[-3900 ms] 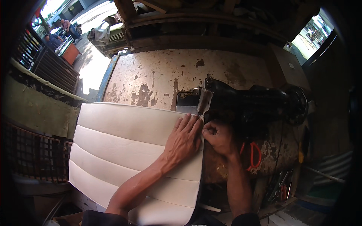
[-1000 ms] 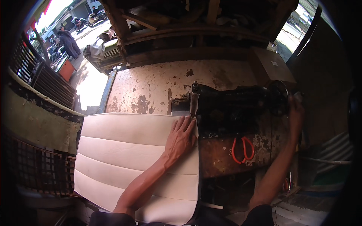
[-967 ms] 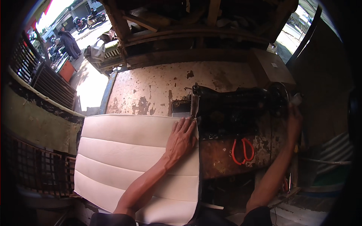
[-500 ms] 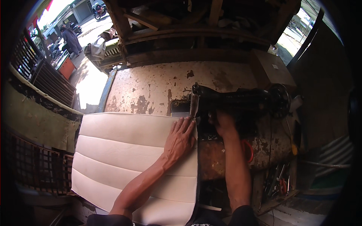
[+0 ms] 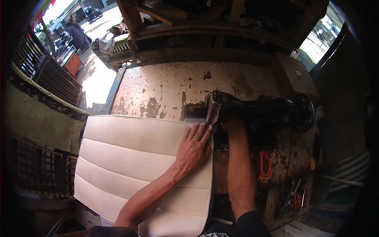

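A cream padded panel (image 5: 134, 162) with several stitched seams across it lies in front of me, its upper right corner at the needle end of a black sewing machine (image 5: 252, 108). Flat on that corner rests my left hand (image 5: 193, 144), fingers stretched out and their tips close to the presser foot area. My right hand (image 5: 234, 127) reaches beneath the machine's arm, right of the needle end. Its fingers are hidden in shadow there, so what they touch does not show.
Red-handled scissors (image 5: 264, 165) lie right of my right forearm on the worn wooden table (image 5: 154, 87). A cardboard box (image 5: 294, 77) stands behind the machine's handwheel (image 5: 304, 112). Tools sit in a rack at lower right. Outside at upper left, a person (image 5: 78, 35) stands near motorbikes.
The view has shifted, so the machine appears farther right. My right hand has gone deeper under the machine's arm, toward the needle end. My left hand stays flat on the panel.
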Tool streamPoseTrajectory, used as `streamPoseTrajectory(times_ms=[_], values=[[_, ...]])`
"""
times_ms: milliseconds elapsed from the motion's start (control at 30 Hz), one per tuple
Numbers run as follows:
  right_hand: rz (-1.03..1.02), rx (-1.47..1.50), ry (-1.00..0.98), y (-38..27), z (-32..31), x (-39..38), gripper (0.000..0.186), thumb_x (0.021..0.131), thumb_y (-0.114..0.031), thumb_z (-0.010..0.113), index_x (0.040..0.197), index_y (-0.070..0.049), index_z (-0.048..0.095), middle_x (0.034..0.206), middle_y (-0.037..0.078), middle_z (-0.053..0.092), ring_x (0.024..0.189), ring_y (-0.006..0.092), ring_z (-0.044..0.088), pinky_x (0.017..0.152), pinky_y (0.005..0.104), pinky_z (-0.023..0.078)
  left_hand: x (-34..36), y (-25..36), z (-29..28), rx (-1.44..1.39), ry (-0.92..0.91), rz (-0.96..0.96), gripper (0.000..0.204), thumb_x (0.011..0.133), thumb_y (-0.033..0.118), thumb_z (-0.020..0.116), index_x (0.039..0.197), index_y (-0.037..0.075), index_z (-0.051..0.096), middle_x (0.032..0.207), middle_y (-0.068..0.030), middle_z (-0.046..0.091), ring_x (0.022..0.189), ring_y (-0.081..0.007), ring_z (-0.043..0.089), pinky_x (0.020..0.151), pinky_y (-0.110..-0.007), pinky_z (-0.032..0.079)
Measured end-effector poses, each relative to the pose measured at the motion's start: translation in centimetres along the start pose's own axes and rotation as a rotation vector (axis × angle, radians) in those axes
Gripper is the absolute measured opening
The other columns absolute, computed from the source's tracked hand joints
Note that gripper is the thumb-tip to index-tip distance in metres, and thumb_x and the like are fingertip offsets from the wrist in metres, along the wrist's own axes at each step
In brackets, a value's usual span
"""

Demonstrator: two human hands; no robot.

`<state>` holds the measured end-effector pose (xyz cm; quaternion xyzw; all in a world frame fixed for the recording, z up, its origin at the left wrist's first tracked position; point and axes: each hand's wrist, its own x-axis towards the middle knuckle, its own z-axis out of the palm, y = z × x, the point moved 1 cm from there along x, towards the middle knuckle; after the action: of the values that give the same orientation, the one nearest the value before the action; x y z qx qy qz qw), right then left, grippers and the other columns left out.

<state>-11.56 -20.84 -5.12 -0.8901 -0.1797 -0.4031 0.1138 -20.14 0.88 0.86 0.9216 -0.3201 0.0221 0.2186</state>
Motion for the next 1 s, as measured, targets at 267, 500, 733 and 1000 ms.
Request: streamPoseTrajectory(times_ms=[267,500,733,1000], values=[[0.684,1.083,-0.029,2.0,-0.1,-1.1,0.040,0.094,-0.016,0.060,0.132,-0.005,0.065,0.134,0.020,0.064,0.122,0.0361,0.062,0.110,0.0509,0.046,0.0,1.8,0.7,-0.036,0.024,0.050,0.072,0.091,0.023,0.065,0.159,0.016,0.044,0.161,-0.0169,0.045,0.152,-0.0387,0.037,0.125,-0.054,0.028],[0.083,-0.143,-0.159,0.5,-2.3,-0.6,0.047,0.092,-0.013,0.063,0.138,-0.006,0.058,0.140,0.020,0.057,0.131,0.0368,0.054,0.111,0.0489,0.044,-0.2,1.0,0.3,-0.033,0.023,0.025,0.073,0.091,0.023,0.065,0.160,0.016,0.043,0.162,-0.0168,0.045,0.151,-0.0397,0.038,0.125,-0.055,0.028],[1.063,0.640,-0.217,-10.0,-12.5,1.7,0.022,0.102,-0.023,0.066,0.104,-0.003,0.075,0.082,0.011,0.068,0.074,0.0207,0.066,0.069,0.0353,0.051,-0.4,-0.2,0.2,0.004,0.060,0.038,0.066,0.091,0.024,0.065,0.153,0.010,0.050,0.157,-0.0201,0.048,0.148,-0.0418,0.042,0.123,-0.055,0.033],[1.306,0.527,-0.223,-26.4,-24.2,-12.3,0.025,0.094,-0.019,0.078,0.106,0.000,0.067,0.090,0.016,0.073,0.079,0.0298,0.073,0.072,0.0389,0.057,0.2,1.1,-2.5,-0.113,-0.035,0.086,0.055,0.094,0.016,0.067,0.148,0.009,0.055,0.160,-0.0197,0.046,0.151,-0.0425,0.038,0.126,-0.054,0.028]])
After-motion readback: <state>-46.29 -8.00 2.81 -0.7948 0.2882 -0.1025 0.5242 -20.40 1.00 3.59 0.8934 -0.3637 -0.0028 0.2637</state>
